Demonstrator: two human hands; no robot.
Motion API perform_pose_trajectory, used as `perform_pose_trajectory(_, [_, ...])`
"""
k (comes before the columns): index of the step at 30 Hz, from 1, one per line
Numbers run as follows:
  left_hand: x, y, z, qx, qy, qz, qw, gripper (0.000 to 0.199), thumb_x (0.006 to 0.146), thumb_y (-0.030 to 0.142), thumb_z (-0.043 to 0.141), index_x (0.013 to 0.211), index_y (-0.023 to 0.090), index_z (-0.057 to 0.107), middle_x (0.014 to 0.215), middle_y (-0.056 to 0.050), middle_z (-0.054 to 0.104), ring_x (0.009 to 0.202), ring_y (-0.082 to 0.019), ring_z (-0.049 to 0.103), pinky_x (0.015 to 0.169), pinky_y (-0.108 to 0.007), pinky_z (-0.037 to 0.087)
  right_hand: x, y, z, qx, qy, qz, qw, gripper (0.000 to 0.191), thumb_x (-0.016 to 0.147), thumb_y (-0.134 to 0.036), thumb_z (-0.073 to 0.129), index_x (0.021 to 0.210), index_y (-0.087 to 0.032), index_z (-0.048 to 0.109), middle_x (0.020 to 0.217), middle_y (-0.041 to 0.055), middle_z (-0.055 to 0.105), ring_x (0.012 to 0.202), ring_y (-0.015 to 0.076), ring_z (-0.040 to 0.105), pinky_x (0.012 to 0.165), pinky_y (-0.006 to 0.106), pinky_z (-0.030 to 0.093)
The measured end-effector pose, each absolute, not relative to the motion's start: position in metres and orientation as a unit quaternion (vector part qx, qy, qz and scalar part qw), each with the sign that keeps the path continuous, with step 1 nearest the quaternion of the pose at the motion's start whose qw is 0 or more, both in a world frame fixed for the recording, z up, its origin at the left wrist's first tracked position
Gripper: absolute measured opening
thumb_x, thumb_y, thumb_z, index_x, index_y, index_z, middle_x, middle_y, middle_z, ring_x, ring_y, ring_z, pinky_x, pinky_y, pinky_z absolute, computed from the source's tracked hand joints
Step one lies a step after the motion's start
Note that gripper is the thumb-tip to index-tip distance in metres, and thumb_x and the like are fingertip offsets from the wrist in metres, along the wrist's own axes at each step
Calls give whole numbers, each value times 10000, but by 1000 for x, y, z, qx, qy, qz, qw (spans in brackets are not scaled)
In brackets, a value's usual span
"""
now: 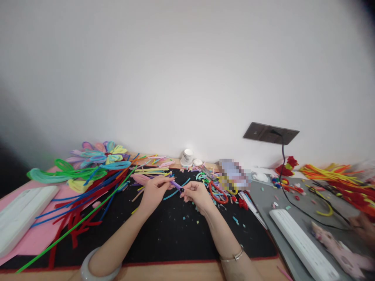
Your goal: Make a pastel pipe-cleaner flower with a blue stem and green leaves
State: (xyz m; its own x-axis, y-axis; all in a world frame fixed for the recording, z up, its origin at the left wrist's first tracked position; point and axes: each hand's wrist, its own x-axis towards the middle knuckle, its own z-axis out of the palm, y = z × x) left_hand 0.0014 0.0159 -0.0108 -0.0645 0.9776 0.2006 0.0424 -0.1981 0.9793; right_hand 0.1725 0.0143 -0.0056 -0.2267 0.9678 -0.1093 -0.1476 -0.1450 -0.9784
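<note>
Over the middle of a black mat, a purple strip is stretched between my two hands. My left hand pinches its upper left end between thumb and fingers. At the lower right end, my right hand is closed on the strip, beside a small dark piece at its fingertips; what that piece is I cannot make out. A blue stem lies on the mat behind the strip. A pink looped bundle lies just behind my left hand.
Colourful stems and looped bundles lie left. A white cup stands by the wall. Cut bits and a red loop lie right. Farther right are a white power strip, a black cable and another person's hand.
</note>
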Motion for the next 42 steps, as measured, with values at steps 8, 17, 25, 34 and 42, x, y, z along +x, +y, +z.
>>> perform_pose_trajectory(8, [6, 15, -8, 455, 467, 576, 493, 195, 623, 270, 686, 774, 147, 692, 700, -31, 710, 684, -193, 677, 734, -359, 565, 173, 16, -7, -431, -470, 634, 438, 192, 567, -256, 742, 625, -121, 618, 549, 27, 670, 402, 67, 536, 416, 165, 422])
perform_pose_trajectory(17, [0, 19, -5, 383, 471, 593, 529, 296, 504, 326, 776, 690, 130, 653, 643, -15, 686, 619, -177, 668, 708, -351, 564, 184, 19, -5, -423, -490, 639, 416, 265, 706, -384, 648, 652, -129, 598, 474, -18, 571, 348, 47, 432, 318, 138, 320])
perform_pose_trajectory(25, [-3, 19, -6, 337, 431, 613, 570, 288, 531, 266, 786, 745, 122, 657, 701, -15, 684, 638, -140, 658, 677, -281, 547, 181, 17, -1, -403, -532, 630, 396, 253, 710, -359, 659, 834, -141, 633, 617, -11, 591, 425, 50, 453, 335, 136, 320])
perform_pose_trajectory(34, [1, 17, 0, 320, 396, 602, 615, 270, 497, 228, 813, 691, 117, 662, 650, -3, 677, 588, -108, 643, 600, -207, 533, 176, 9, 2, -356, -515, 702, 338, 284, 735, -398, 652, 715, -152, 510, 637, -1, 597, 421, 41, 429, 328, 133, 260])
perform_pose_trajectory(42, [0, 16, -1, 325, 393, 605, 612, 267, 499, 243, 819, 682, 119, 670, 648, -5, 684, 587, -103, 644, 602, -198, 539, 177, 7, 4, -331, -536, 721, 289, 284, 797, -430, 586, 776, -164, 488, 614, -12, 566, 401, 47, 424, 328, 144, 247])
